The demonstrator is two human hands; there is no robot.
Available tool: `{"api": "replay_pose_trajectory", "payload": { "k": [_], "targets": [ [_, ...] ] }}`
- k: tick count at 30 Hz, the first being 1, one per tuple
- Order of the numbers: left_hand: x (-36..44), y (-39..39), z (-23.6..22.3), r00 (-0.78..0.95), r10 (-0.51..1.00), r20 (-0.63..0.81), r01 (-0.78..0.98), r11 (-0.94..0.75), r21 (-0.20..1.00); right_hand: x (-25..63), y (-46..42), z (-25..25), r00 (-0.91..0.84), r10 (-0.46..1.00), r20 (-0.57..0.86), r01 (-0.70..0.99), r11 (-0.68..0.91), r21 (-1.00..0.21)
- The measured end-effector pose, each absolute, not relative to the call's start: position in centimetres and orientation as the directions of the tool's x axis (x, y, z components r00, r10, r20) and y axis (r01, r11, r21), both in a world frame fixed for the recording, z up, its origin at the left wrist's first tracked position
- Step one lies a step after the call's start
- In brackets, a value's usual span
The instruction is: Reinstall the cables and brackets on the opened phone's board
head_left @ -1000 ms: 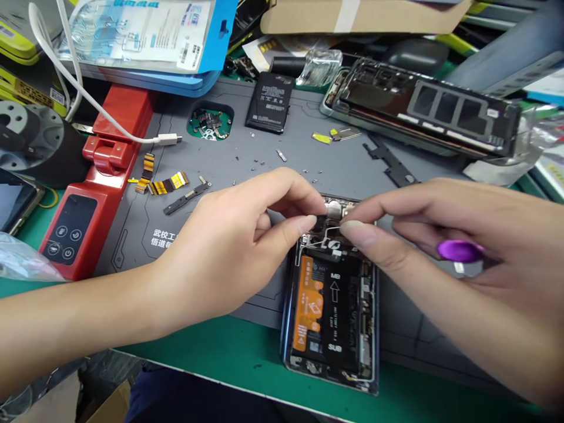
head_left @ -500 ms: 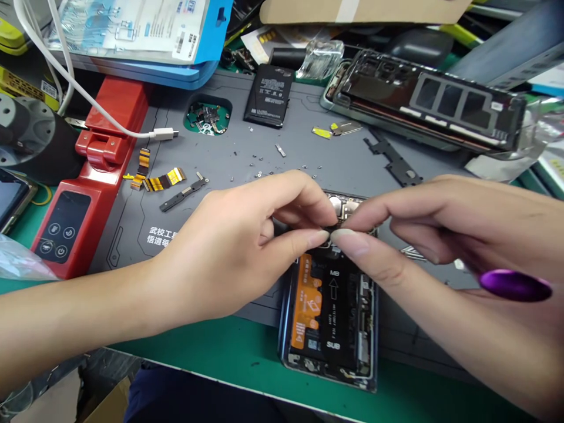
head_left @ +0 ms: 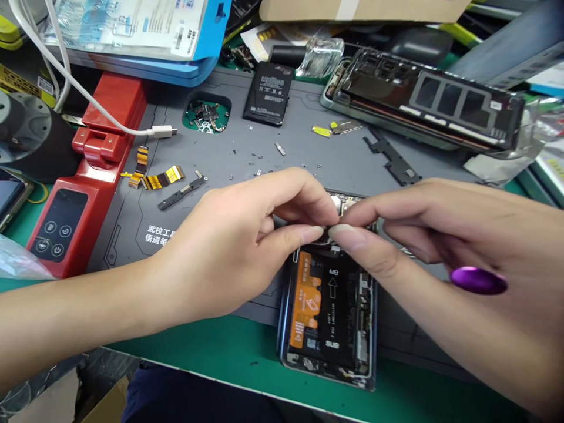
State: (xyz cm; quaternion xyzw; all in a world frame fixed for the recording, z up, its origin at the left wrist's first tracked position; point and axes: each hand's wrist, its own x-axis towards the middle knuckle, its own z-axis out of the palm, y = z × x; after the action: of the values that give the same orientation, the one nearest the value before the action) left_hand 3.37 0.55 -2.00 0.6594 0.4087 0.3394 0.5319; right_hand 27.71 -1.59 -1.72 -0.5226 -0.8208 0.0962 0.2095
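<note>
Opened phone (head_left: 328, 311) flat on grey repair mat (head_left: 229, 158), back cover off, battery with orange label up. Long axis roughly toward/away from the wearer, near end over the mat edge onto green bench surface (head_left: 229, 355), camera end pointing away.

Left hand (head_left: 238, 247) in from left, right hand (head_left: 440, 247) in from right, meeting over the phone's far end. Thumb and forefinger tips of both pinched together, nearly touching each other, on a small part (head_left: 328, 230) at the top edge of the board. Part mostly hidden by the fingertips; can't tell its shape or whether it is lifted or seated. Fingers sit straight above that end, so the part lies directly below them, across the phone's short axis. Both hands about equally near.

Purple tool handle (head_left: 478, 280) tucked in the right hand's lower fingers, tip out of sight.

Loose battery (head_left: 269, 94), flex cables (head_left: 152, 176), scattered screws (head_left: 264, 167), second stripped phone frame (head_left: 423, 106) farther back; red device (head_left: 83, 194) at left.
</note>
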Motion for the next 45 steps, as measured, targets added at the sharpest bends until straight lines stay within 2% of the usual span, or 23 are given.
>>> {"api": "replay_pose_trajectory", "payload": {
  "k": [10, 14, 20, 24, 34, 40, 45],
  "targets": [
    [3.3, 0.4, -1.8, 0.439, 0.898, 0.028, 0.266, -0.16, 0.951, 27.1, -2.0, -1.7, -0.31, 0.918, 0.247, 0.809, 0.391, -0.438],
    [3.4, 0.4, -1.8, 0.439, 0.898, 0.045, 0.294, -0.19, 0.937, 27.1, -2.6, -1.7, -0.266, 0.943, 0.201, 0.818, 0.331, -0.47],
    [3.3, 0.4, -1.8, 0.447, 0.893, 0.061, 0.306, -0.217, 0.927, 27.0, -2.2, -1.4, -0.302, 0.931, 0.203, 0.796, 0.364, -0.484],
    [3.4, 0.3, -1.8, 0.419, 0.905, 0.074, 0.31, -0.218, 0.925, 27.4, -2.2, -1.4, -0.266, 0.949, 0.172, 0.803, 0.317, -0.505],
    [3.2, 0.6, -1.7, 0.416, 0.907, 0.064, 0.283, -0.196, 0.939, 27.6, -2.0, -1.4, -0.288, 0.933, 0.214, 0.788, 0.359, -0.5],
    [3.3, 0.5, -1.6, 0.417, 0.908, 0.031, 0.29, -0.165, 0.943, 27.8, -1.6, -1.8, -0.176, 0.956, 0.234, 0.801, 0.278, -0.531],
    [3.2, 0.4, -1.4, 0.406, 0.913, 0.026, 0.301, -0.161, 0.94, 28.0, -0.9, -2.1, -0.159, 0.959, 0.236, 0.803, 0.265, -0.535]
  ]
}}
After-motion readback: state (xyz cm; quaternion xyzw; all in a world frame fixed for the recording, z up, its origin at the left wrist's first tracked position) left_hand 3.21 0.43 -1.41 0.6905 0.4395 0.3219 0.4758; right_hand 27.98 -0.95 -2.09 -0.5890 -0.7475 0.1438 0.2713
